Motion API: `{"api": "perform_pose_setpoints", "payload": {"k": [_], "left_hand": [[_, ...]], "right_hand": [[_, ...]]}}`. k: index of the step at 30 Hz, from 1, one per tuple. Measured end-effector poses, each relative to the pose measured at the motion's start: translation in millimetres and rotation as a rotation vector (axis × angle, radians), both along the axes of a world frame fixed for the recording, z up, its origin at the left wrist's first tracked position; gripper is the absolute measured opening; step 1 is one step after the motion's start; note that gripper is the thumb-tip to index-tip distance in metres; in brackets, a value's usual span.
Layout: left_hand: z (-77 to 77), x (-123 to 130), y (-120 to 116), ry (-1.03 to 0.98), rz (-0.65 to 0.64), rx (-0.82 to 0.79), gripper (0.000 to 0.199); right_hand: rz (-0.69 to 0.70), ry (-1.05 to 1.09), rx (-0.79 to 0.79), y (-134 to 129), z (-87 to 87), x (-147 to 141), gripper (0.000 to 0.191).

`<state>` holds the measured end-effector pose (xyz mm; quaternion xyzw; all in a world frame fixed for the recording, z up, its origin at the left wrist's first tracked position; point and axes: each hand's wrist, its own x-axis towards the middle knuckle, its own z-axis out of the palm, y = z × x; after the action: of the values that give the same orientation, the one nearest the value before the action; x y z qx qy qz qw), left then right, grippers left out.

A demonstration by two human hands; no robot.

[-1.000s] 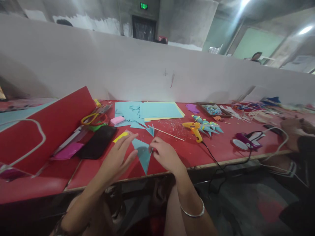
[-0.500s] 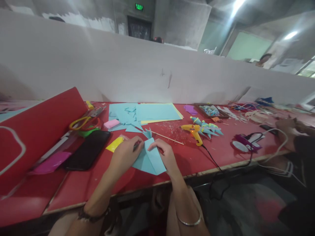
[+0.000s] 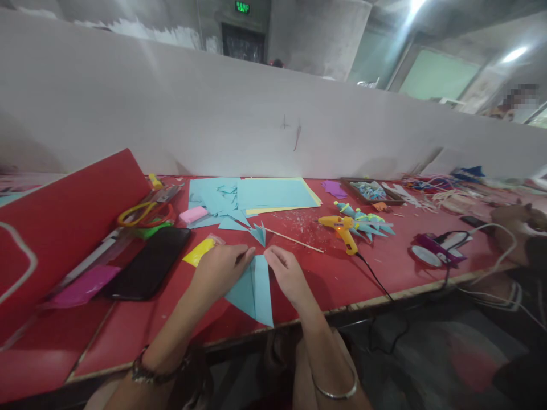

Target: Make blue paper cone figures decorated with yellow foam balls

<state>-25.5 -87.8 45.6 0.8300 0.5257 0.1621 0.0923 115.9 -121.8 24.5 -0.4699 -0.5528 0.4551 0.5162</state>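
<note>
A folded piece of light blue paper (image 3: pixel 256 293) hangs between my hands over the table's front edge, its narrow end up and its wide end toward me. My left hand (image 3: pixel 224 267) pinches its upper left edge. The fingertips of my right hand (image 3: pixel 285 272) are closed on its upper right corner. Just beyond the fingertips stands a small pleated blue paper piece (image 3: pixel 258 233). A thin wooden stick (image 3: pixel 294 240) lies to its right. Beside my left hand is a yellow packet (image 3: pixel 199 251).
Blue sheets (image 3: pixel 277 193) and scraps lie at the back. Rightward are a yellow glue gun (image 3: pixel 342 228) with a cord, blue paper cones (image 3: pixel 363 219) and a tray (image 3: pixel 371 192). A black phone (image 3: pixel 149 265) and scissors (image 3: pixel 139 215) lie left. Another person's hand (image 3: pixel 510 219) rests far right.
The blue paper has turned and come lower toward me, its folds now running lengthwise. My hands have shifted to its top end, with the fingertips closer together.
</note>
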Motion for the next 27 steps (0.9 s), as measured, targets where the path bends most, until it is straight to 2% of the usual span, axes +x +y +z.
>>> {"api": "perform_pose_setpoints", "payload": {"k": [6, 15, 21, 27], "left_hand": [[-9.9, -1.2, -3.9, -0.095, 0.037, -0.029, 0.039], [-26.1, 3.5, -8.2, -0.245, 0.082, -0.023, 0.043], [-25.8, 4.5, -11.2, -0.314, 0.113, 0.023, 0.044], [-23.8, 2.9, -14.5, -0.390, 0.103, -0.012, 0.044]], "right_hand": [[-0.044, -0.064, 0.018, -1.4, -7.3, 1.3, 0.023], [-0.015, -0.088, -0.001, -9.2, -17.5, -3.3, 0.033], [-0.066, -0.051, -0.007, -10.7, -20.0, -5.4, 0.036], [-0.082, -0.029, -0.017, -11.7, -19.0, -7.6, 0.036]]}}
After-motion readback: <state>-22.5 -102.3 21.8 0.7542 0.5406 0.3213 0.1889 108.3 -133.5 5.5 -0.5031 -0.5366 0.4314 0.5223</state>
